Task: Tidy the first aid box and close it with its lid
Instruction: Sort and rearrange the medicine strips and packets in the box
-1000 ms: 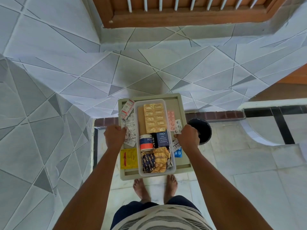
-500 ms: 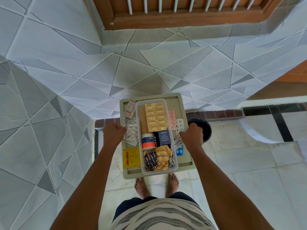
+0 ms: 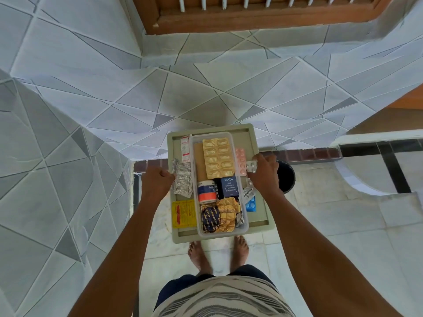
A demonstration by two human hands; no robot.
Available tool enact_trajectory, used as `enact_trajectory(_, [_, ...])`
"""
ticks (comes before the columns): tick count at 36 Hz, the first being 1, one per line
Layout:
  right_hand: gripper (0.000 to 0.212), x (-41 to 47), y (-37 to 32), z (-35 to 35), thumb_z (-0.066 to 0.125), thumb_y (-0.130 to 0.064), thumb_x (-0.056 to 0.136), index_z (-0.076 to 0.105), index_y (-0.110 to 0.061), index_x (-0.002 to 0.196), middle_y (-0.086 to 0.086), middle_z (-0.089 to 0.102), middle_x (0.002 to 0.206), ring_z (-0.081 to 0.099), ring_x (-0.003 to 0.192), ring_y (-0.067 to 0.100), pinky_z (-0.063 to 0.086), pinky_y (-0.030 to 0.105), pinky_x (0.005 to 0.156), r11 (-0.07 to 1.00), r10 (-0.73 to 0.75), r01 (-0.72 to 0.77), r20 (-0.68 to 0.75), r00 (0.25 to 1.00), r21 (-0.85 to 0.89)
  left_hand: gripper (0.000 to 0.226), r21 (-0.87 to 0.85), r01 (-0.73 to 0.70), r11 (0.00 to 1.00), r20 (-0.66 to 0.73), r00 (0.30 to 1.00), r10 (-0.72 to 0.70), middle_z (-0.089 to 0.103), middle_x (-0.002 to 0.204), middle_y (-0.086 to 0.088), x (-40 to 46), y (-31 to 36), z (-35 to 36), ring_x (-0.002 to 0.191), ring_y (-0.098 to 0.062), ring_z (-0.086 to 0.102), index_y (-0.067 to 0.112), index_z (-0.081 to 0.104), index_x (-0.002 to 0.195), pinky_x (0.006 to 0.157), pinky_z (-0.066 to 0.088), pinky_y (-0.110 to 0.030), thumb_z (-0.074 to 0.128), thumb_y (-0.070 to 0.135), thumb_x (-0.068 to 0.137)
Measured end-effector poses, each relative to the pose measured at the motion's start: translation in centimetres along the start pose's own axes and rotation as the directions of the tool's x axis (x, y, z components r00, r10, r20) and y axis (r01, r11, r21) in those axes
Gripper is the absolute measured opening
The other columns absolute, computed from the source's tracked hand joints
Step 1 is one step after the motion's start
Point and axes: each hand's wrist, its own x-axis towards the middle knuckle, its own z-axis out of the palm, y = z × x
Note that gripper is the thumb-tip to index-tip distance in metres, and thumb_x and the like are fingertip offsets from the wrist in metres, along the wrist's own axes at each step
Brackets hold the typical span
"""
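Observation:
I carry a grey-green tray (image 3: 258, 220) in the air with both hands. My left hand (image 3: 156, 182) grips its left edge, my right hand (image 3: 265, 173) its right edge. On the tray stands a clear plastic first aid box (image 3: 244, 225), open, holding a gold blister pack (image 3: 218, 158), a tape roll (image 3: 206, 190), a dark blue carton (image 3: 229, 187) and crumpled gold and blue foil strips (image 3: 219, 216). Loose around the box lie silver strips (image 3: 182, 180), a yellow sachet (image 3: 183, 213), pink tablets (image 3: 241, 160) and a blue blister (image 3: 251, 205). No lid is visible.
A tiled wall (image 3: 68, 133) rises ahead and to the left, with a wooden window frame (image 3: 251, 19) above. A black bucket (image 3: 286, 179) stands on the floor just right of the tray. My bare feet (image 3: 218, 252) stand on pale floor tiles below.
The tray has shifted slightly right and away from me, still held by both hands. My right hand slid further up the right edge, towards the pink tablets.

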Motion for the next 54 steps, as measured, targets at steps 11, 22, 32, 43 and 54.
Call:
enact_trajectory(11, [0.040,0.4,-1.4,-1.1,0.071,0.001,0.082,0.042,-0.016,0.103,0.012,0.066,0.093,0.067,0.080,0.034,0.060,0.048,0.064,0.998,-0.063,0.062,-0.065,0.996,-0.023,0.026,-0.026,0.027,0.999,0.017,0.999,-0.027,0.069,0.072,-0.019,0.1,-0.7,-0.4,0.061,-0.018,0.060,-0.002,0.068,0.073,0.056,0.036,-0.015,0.074,0.020,0.086])
enact_trajectory(22, [0.025,-2.8,-2.5,-4.0,0.067,-0.005,0.090,0.048,-0.013,0.103,0.012,0.066,0.098,0.069,0.080,0.032,0.061,0.045,0.060,0.975,-0.220,0.219,-0.259,0.940,-0.033,0.032,-0.023,-0.042,0.999,-0.001,0.999,0.042,0.066,0.063,-0.019,-1.8,-1.7,-2.3,0.053,-0.018,0.054,0.001,0.065,0.061,0.054,0.037,-0.018,0.077,0.018,0.085])
enact_trajectory(32, [0.021,-8.9,-5.0,-4.8,0.067,-0.006,0.092,0.066,-0.014,0.111,-0.001,0.073,0.102,0.070,0.082,0.011,0.051,0.011,0.073,0.852,-0.421,0.472,-0.237,0.875,0.228,0.020,-0.153,-0.005,0.988,-0.036,0.999,-0.001,0.070,0.073,-0.001,-3.6,-3.0,-4.0,0.082,-0.032,0.070,0.016,0.070,0.067,0.083,0.058,-0.049,0.081,0.022,0.081])
enact_trajectory(43, [0.036,-11.0,-6.7,-1.1,0.078,-0.016,0.080,0.066,-0.021,0.114,0.000,0.071,0.107,0.066,0.099,0.018,0.054,0.034,0.084,0.748,-0.599,0.661,0.498,0.627,0.067,0.022,-0.238,-0.078,0.968,-0.071,0.995,0.063,0.069,0.070,0.001,-6.3,-1.9,-3.4,0.074,-0.023,0.070,0.022,0.066,0.067,0.080,0.060,-0.046,0.078,0.020,0.086])
enact_trajectory(54, [0.042,-11.1,-4.0,-1.1,0.075,-0.008,0.080,0.071,-0.013,0.122,0.004,0.068,0.124,0.062,0.112,0.022,0.050,0.036,0.096,0.761,-0.569,0.648,0.497,0.655,0.017,0.016,-0.270,-0.089,0.959,-0.004,0.996,0.091,0.074,0.085,0.001,-7.2,-0.3,-0.6,0.082,-0.014,0.071,0.020,0.066,0.074,0.071,0.054,-0.025,0.078,0.018,0.085])
